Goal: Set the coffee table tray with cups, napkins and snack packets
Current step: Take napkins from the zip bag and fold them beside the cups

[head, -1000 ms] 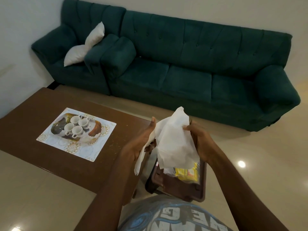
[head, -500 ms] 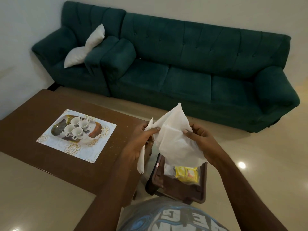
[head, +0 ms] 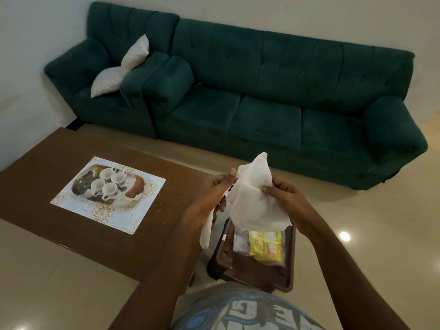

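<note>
From the head view: holds a crumpled white napkin [head: 256, 201] up over a brown plastic stool [head: 250, 272], pinching its left edge in the left grip [head: 212, 196] and its right edge in the right grip [head: 285, 197], fingers curled onto the paper. Shows yellow snack packets [head: 265, 245] in clear wrap on the stool beneath. Shows four white cups [head: 110, 188] grouped on a patterned tray [head: 137, 186] atop a placemat [head: 104, 214] on the brown counter [head: 35, 191], well apart to the left.

Home living room: long green sofa [head: 273, 96], matching armchair [head: 107, 75], brown coffee table [head: 71, 186], glossy tiled floor [head: 381, 234].
</note>
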